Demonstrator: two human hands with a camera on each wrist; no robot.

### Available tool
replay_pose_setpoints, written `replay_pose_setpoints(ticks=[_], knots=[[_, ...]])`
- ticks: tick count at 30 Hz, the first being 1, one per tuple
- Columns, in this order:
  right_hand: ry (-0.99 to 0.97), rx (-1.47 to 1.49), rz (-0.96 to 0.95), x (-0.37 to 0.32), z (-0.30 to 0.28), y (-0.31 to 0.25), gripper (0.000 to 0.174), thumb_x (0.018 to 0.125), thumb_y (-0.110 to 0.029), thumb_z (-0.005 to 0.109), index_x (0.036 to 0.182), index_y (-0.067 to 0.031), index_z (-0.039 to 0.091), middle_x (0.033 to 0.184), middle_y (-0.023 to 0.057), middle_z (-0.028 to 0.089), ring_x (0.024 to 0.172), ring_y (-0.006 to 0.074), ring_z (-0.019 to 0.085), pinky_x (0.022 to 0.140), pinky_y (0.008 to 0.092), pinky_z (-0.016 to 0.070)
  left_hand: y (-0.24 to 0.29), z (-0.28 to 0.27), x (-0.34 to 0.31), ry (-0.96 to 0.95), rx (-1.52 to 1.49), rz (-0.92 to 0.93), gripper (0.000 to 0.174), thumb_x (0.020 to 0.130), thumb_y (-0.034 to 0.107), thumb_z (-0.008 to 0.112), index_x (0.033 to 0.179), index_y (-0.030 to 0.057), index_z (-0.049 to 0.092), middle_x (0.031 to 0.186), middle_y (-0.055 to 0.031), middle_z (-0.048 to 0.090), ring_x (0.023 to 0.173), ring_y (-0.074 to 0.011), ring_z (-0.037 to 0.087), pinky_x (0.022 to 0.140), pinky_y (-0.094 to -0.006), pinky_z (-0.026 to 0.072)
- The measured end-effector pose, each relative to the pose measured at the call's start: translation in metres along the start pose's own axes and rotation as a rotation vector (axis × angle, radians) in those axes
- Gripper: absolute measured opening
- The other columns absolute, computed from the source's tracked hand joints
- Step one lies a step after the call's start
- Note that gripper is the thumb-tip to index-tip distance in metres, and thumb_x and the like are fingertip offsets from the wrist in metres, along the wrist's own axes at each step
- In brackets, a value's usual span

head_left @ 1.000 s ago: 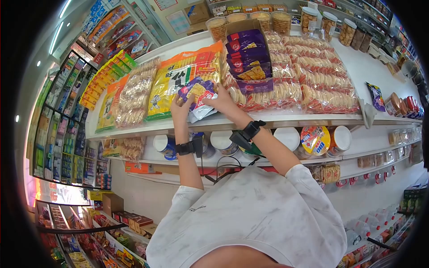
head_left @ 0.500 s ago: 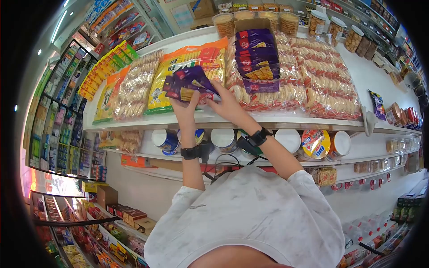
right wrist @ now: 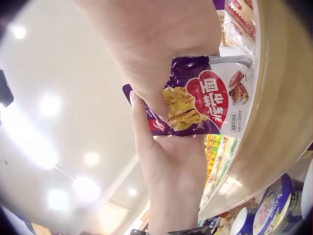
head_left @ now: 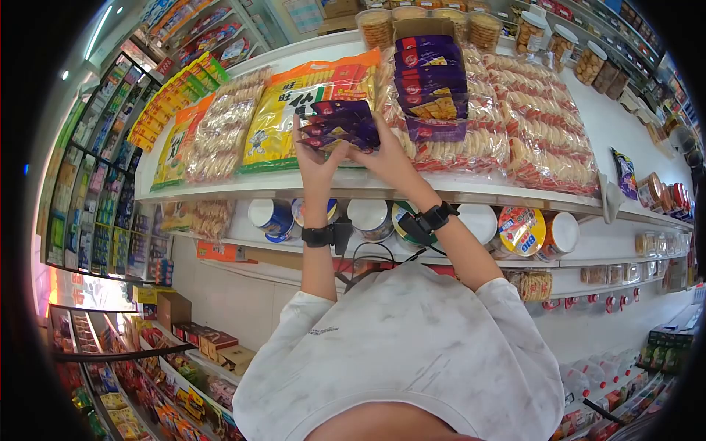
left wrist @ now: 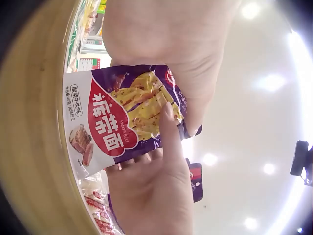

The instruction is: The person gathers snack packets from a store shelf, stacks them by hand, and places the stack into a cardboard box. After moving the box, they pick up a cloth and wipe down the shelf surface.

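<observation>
Both hands hold a small stack of purple snack packets (head_left: 340,123) above the front of the shelf. The left hand (head_left: 316,165) grips the stack's left side and the right hand (head_left: 390,158) its right side, thumbs on the near face. In the left wrist view, the front snack packet (left wrist: 105,125) has a white end, a red label and a picture of yellow flat noodles. A thumb presses on that picture. The right wrist view shows the same packet face (right wrist: 212,100) between the two hands. The packets' tops are slightly staggered.
Right of the hands, an open box of purple packets (head_left: 434,128) stands on bagged crackers (head_left: 548,132). A large yellow-orange snack bag (head_left: 283,136) lies behind the left hand. Tubs (head_left: 474,224) line the shelf below. Jars (head_left: 562,44) stand at the back.
The packets, low with white ends showing a second ago, were raised and fanned out half a second ago. Now they stand more upright in a tighter stack, both hands at the sides.
</observation>
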State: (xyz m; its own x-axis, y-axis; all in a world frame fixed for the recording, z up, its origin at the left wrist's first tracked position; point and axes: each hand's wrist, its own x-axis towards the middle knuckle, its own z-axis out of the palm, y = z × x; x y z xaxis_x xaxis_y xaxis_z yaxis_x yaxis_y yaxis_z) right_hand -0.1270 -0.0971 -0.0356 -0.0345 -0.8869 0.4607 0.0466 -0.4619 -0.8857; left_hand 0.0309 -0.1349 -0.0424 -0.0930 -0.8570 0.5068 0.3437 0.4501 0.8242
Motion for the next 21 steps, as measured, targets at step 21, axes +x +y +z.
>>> replay_pose_setpoints(ticks=[21], knots=[[0.199,-0.399,-0.367,-0.073,-0.051,-0.119,0.058,0.077,0.005,0.08,0.13,-0.0037,0.058,0.12,0.014,0.071,0.108,0.0258,0.072,0.094,0.0359,0.0566,0.05,0.044,-0.024,-0.398,0.32,0.172,0.072,0.085,0.014,0.084,0.145,-0.0013,0.047,0.141,-0.0157,0.055,0.125,-0.0247,0.057,0.109,-0.0379,0.0439]])
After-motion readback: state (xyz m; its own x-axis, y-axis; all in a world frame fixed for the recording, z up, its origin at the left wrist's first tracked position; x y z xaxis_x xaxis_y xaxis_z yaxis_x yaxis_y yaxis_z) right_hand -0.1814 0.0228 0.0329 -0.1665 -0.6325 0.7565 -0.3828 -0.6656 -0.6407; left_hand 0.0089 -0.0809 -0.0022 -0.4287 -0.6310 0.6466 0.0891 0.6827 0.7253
